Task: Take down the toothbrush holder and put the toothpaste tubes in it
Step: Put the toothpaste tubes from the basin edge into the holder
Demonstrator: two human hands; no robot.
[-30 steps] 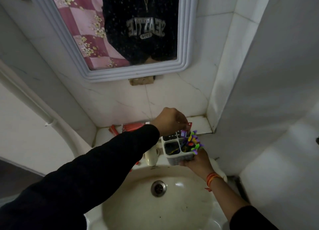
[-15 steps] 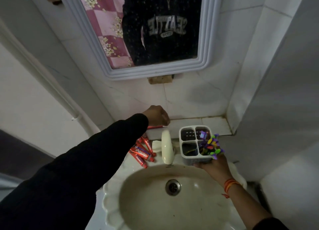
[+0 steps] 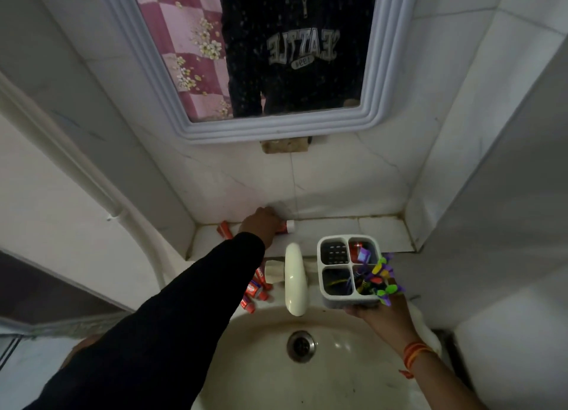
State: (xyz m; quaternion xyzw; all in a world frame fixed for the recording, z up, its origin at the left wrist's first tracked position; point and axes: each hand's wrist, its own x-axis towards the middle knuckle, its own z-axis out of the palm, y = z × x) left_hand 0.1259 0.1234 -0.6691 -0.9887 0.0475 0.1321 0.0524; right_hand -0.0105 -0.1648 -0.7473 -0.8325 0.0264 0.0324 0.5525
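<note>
My right hand (image 3: 381, 316) holds a white four-compartment toothbrush holder (image 3: 335, 300) from below, above the basin's right rim. Colourful toothbrushes (image 3: 379, 279) stick out of its near right compartment, and a red toothpaste tube (image 3: 356, 251) sits in the far right one. My left hand (image 3: 261, 225) rests on the tiled ledge, fingers closed around a red toothpaste tube with a white cap (image 3: 289, 225). Another red tube (image 3: 223, 230) lies left of that hand. Several more red tubes (image 3: 255, 293) lie on the basin rim under my left sleeve.
A cream tap (image 3: 295, 280) juts over the basin (image 3: 270, 376), between my two arms. The drain (image 3: 301, 346) is at the basin's middle. A framed mirror (image 3: 276, 127) hangs above the ledge. A white pipe (image 3: 101, 191) runs down the left wall.
My left hand left the holder, where a tube now sits, reached left to the ledge and closed on another tube. My right hand with the holder stayed beside the tap.
</note>
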